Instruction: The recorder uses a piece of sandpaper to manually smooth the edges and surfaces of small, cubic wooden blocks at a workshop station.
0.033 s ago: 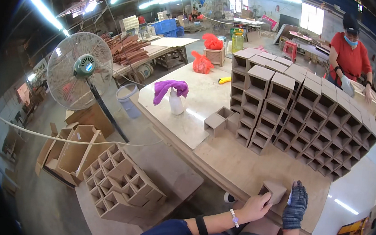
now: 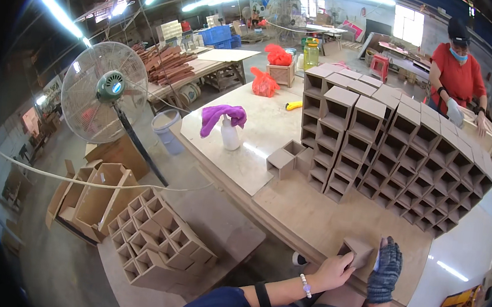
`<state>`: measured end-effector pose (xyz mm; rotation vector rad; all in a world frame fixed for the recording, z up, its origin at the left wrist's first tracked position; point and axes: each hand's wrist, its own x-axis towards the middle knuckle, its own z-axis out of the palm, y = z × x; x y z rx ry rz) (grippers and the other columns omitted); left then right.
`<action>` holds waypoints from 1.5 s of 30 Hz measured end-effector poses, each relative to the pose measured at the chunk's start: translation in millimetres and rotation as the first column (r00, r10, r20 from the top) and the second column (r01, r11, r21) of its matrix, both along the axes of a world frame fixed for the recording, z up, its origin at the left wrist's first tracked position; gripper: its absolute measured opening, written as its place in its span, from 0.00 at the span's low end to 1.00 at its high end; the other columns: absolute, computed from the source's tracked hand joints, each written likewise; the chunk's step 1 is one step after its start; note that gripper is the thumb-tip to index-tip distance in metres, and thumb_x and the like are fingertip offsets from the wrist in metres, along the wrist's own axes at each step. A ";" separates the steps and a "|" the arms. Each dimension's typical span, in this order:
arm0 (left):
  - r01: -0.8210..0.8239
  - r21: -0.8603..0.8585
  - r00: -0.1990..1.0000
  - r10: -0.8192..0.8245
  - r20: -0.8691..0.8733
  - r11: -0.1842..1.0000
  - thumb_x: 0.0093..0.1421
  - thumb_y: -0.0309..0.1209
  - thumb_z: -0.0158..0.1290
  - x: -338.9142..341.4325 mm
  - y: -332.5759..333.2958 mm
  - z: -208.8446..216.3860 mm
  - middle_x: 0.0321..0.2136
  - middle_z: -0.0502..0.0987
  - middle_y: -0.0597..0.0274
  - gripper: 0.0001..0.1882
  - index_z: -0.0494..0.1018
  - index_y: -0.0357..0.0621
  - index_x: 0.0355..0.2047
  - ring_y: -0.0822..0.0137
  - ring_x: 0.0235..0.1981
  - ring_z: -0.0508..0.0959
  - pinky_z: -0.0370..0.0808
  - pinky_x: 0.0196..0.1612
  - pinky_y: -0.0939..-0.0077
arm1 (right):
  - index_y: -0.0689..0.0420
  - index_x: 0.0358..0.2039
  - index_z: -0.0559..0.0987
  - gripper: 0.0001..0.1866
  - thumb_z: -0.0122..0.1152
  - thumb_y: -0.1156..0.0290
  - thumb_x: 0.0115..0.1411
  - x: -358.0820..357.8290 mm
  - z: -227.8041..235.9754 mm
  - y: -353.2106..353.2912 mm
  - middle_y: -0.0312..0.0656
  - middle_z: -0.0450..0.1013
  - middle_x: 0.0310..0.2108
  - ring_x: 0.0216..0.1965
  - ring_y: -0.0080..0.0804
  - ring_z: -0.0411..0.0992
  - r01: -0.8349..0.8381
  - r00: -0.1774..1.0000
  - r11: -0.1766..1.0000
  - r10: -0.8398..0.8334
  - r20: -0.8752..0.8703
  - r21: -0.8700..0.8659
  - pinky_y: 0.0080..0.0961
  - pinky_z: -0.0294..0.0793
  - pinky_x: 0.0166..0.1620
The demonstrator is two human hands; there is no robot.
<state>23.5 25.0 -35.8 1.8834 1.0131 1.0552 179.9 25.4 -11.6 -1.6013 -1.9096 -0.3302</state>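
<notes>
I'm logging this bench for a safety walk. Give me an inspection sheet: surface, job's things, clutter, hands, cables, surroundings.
Surface: brown fibreboard worktable, pale sheet at the far end.
Job's things: small open brown fibreboard box at the near edge; large stack of matching boxes behind.
Clutter: white spray bottle with purple cloth, orange bags.
Hands: bare left hand and grey-gloved right hand both on the small box.
Cables: one pale cord crossing the floor side.
Surroundings: pedestal fan, floor stack of boxes, a person in red.

small box underside hidden, fingers perhaps beneath
</notes>
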 end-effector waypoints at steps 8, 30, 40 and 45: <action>-0.022 0.061 0.999 0.020 0.043 0.998 0.52 0.28 0.50 -0.2 6.4 -8.4 0.19 0.67 0.50 0.10 0.61 0.40 0.31 0.50 0.20 0.70 0.65 0.21 0.65 | 0.57 0.44 0.72 0.16 0.48 0.75 0.53 13.2 -16.4 7.1 0.47 0.69 0.44 0.46 0.46 0.66 -0.046 0.998 0.998 0.047 0.033 -0.052 0.44 0.60 0.52; -0.081 0.035 0.997 0.081 0.006 0.996 0.52 0.30 0.52 -4.5 3.5 -0.8 0.15 0.62 0.52 0.11 0.61 0.42 0.26 0.57 0.15 0.65 0.64 0.19 0.67 | 0.54 0.48 0.70 0.22 0.48 0.77 0.49 35.9 -30.5 9.9 0.46 0.67 0.48 0.50 0.45 0.64 0.113 0.991 0.980 -0.101 0.084 -0.163 0.39 0.60 0.54; 0.006 -0.133 0.970 0.027 0.243 0.991 0.52 0.25 0.51 -3.4 10.9 -21.6 0.25 0.76 0.51 0.09 0.67 0.39 0.34 0.58 0.25 0.78 0.72 0.26 0.73 | 0.57 0.48 0.69 0.21 0.50 0.72 0.50 -27.3 41.5 -13.3 0.47 0.67 0.46 0.50 0.42 0.64 -0.227 0.966 0.972 0.233 0.114 -0.069 0.39 0.61 0.52; 0.162 -0.200 0.983 -0.142 0.112 0.966 0.55 0.18 0.45 -6.2 9.3 -8.9 0.39 0.74 0.59 0.17 0.63 0.33 0.46 0.72 0.42 0.73 0.69 0.43 0.80 | 0.55 0.49 0.69 0.22 0.51 0.72 0.50 8.2 11.5 4.4 0.46 0.67 0.47 0.47 0.42 0.65 0.082 0.984 0.977 -0.048 0.170 -0.196 0.39 0.59 0.52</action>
